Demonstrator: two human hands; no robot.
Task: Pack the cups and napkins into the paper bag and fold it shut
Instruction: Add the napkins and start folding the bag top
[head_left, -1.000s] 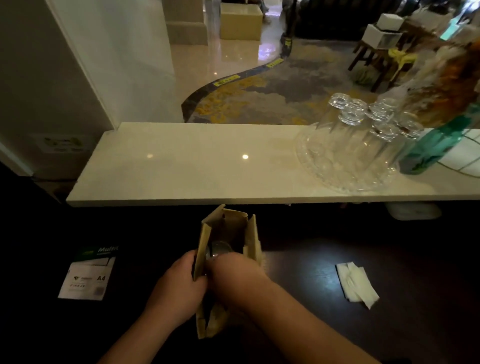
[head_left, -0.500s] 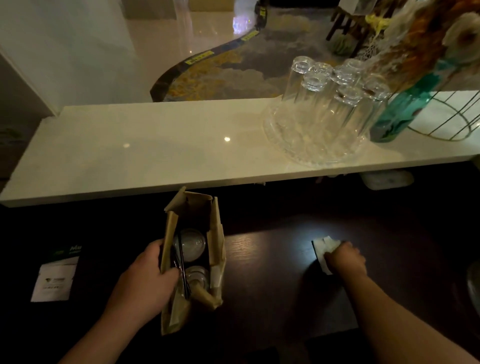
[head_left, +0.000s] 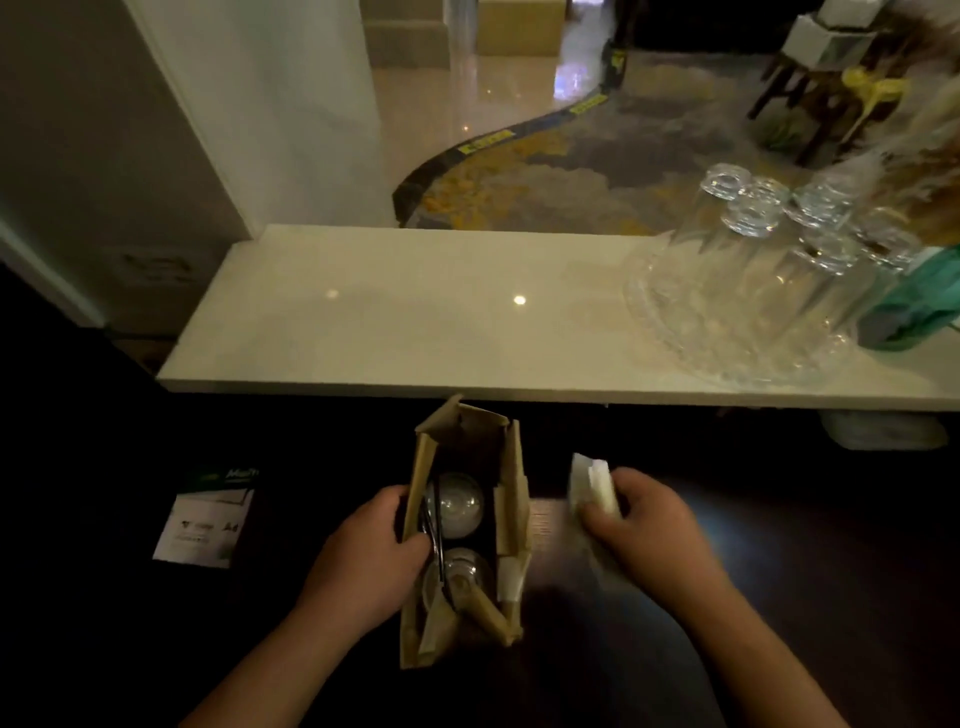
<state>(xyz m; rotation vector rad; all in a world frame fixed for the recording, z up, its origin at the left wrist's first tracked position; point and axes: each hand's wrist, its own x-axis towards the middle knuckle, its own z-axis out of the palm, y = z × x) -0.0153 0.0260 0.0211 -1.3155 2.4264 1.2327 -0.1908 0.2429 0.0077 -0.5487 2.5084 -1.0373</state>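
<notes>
Brown kraft paper bag, open at the top, stands on the dark wooden tabletop between the two hands. Inside it, two clear glass cups sit one behind the other, with thin dark handles or cords lying across them (which of the two cannot be told). The left hand is closed around the bag's left wall, thumb hooked over the rim. The right hand is just right of the bag, fingers pinched shut on a folded white paper napkin, which is blurred. A white A4 paper packet lies flat on the dark surface, well to the left of the bag. Behind the bag runs a pale polished stone counter, its front edge overhanging the dark surface. On its right end, a clear cut-glass tray carries several upturned clear drinking glasses. A teal glass vase stands beside the tray. Beyond the counter lies a patterned grey-and-yellow carpet.
</notes>
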